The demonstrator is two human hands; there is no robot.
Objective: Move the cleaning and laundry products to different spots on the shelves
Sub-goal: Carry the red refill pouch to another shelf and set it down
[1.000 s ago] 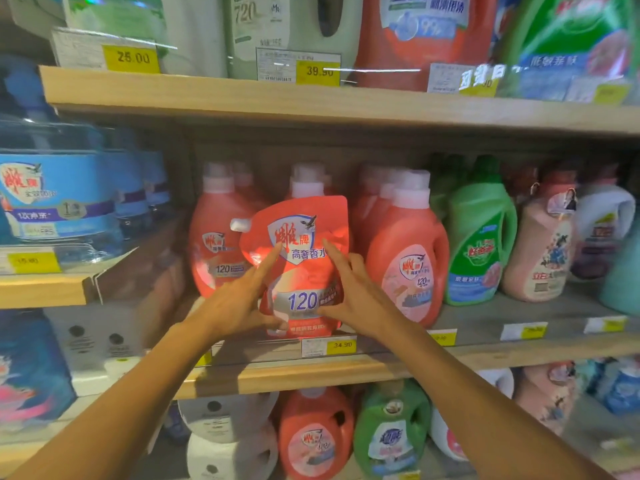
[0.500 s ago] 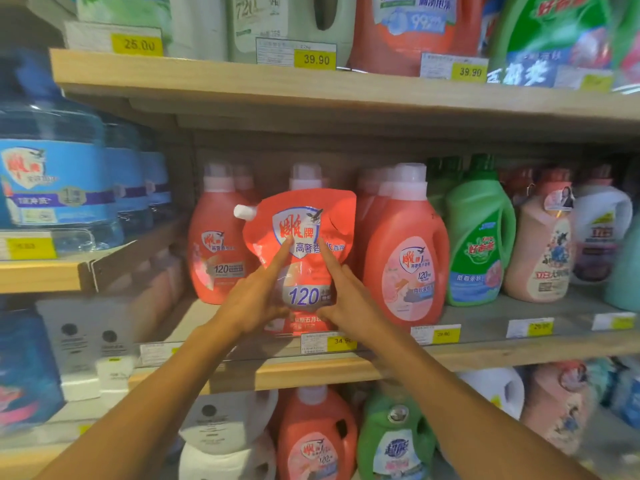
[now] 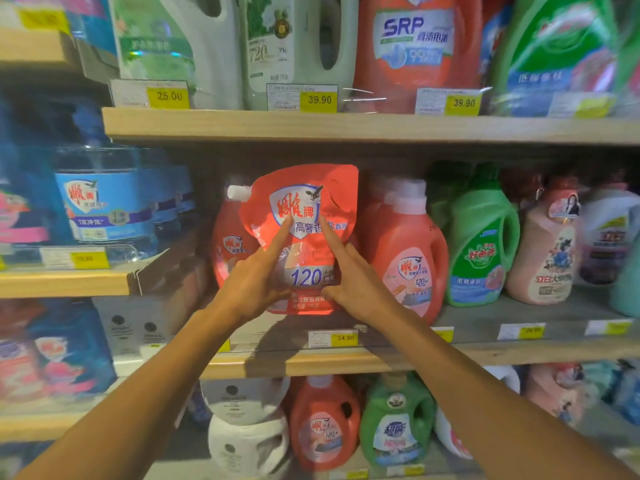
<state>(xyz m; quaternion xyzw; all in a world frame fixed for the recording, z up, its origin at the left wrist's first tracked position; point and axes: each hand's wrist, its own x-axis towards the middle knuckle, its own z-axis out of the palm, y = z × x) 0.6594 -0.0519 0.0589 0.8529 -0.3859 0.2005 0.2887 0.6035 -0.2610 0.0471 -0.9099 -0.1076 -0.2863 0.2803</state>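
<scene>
Dim warm light, blurred edges

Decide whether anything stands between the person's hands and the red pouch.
Nothing visible does. The left hand and right hand hold the pouch from both sides, index fingers on its front. Red bottles stand behind it.

a shop: price tags along stocked shelves.
</scene>
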